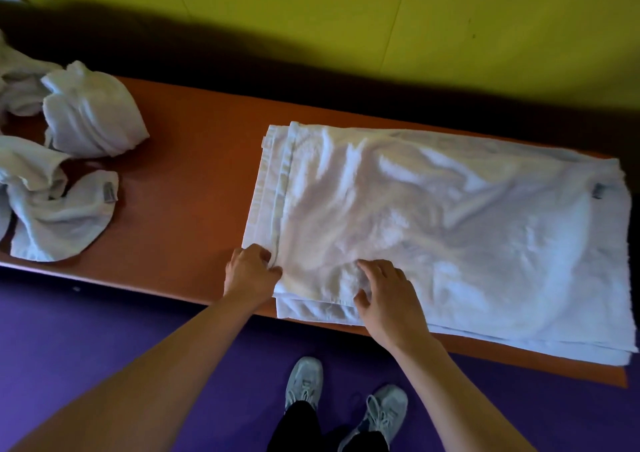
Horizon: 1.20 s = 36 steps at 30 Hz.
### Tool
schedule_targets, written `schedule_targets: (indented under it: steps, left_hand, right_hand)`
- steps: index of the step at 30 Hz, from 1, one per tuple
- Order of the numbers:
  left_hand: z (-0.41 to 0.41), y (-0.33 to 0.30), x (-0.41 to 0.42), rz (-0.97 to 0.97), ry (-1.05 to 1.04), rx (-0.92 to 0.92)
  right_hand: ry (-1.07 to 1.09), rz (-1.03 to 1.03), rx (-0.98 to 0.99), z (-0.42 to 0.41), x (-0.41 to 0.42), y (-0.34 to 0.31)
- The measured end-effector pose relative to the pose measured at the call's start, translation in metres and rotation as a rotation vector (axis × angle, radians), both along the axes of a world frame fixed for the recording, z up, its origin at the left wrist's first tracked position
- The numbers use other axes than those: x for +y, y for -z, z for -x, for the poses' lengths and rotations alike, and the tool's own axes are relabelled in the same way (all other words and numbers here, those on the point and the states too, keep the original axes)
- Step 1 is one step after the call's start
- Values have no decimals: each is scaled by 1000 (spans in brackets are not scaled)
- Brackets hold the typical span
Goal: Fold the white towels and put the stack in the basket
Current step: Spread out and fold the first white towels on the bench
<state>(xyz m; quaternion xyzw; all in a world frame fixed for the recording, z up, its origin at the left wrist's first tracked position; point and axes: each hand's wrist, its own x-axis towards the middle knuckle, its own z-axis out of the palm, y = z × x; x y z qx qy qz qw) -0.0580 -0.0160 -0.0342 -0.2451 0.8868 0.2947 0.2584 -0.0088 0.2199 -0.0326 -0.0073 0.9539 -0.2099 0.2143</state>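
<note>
A large white towel, folded in layers, lies flat across the right half of the orange table. My left hand pinches its near left corner at the hem. On the towel's near edge, just to the right, my right hand rests with curled fingers, bunching the cloth a little. A heap of crumpled white towels lies at the table's left end. No basket is in view.
The table's near edge runs from lower left to lower right, and the towel hangs slightly over it. Beyond the table rises a yellow-green wall. The floor is purple, and my grey shoes stand below the table edge.
</note>
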Motion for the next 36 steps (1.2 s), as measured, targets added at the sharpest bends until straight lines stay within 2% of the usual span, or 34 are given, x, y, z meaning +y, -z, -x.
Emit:
schedule_targets:
  steps: [3, 6, 9, 16, 19, 25, 27, 29, 33, 36]
  left_hand:
    - [1, -8, -2, -106, 12, 55]
    - [-1, -22, 5, -259, -42, 103]
    - [0, -41, 20, -373, -98, 67]
    - [23, -82, 44, -442, -115, -4]
    - [49, -84, 51, -495, -252, -33]
    - [123, -70, 77, -680, -625, -80]
    - [137, -67, 86, -682, -688, -10]
    - [145, -69, 94, -616, -666, 128]
    - [150, -87, 115, -428, -389, 404]
    - [150, -107, 154, -437, -305, 525]
  right_hand:
    - [29, -18, 44, 1, -6, -6]
    - [7, 134, 149, 0, -20, -18]
    - [-75, 238, 194, -3, -47, -34]
    - [182, 270, 495, 4, -73, -55]
    - [308, 328, 440, 2, -63, -67]
    - [361, 476, 258, -24, -30, -92]
    - [411, 533, 254, -31, -17, -99]
    - [451, 602, 263, -37, -4, -104]
    - [532, 683, 325, -43, 23, -110]
    - [655, 663, 398, -46, 55, -113]
